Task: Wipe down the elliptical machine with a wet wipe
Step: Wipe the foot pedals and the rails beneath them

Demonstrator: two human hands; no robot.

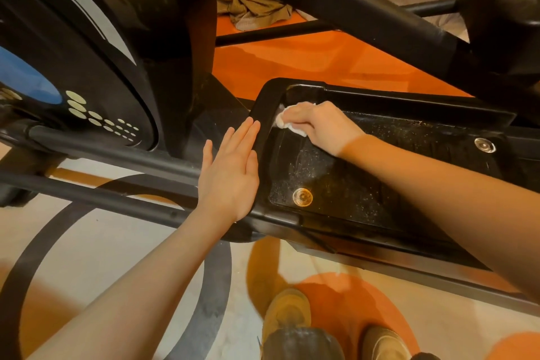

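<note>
The black elliptical machine [96, 38] fills the upper half of the head view. Its dusty black foot pedal [350, 184] lies across the middle. My right hand [318, 127] grips a crumpled white wet wipe [285, 121] and holds it down on the pedal's front inner corner. My left hand [229, 172] lies flat with straight fingers against the pedal's raised front rim, holding nothing. A wet streak shows on the pedal just below the wipe.
The flywheel cover [73, 90] with blue patch and pale dots stands at left. Black rails [117, 155] run under my left arm. A crumpled cloth [251, 9] lies on the orange floor behind. My tan shoes [287, 313] stand below the pedal.
</note>
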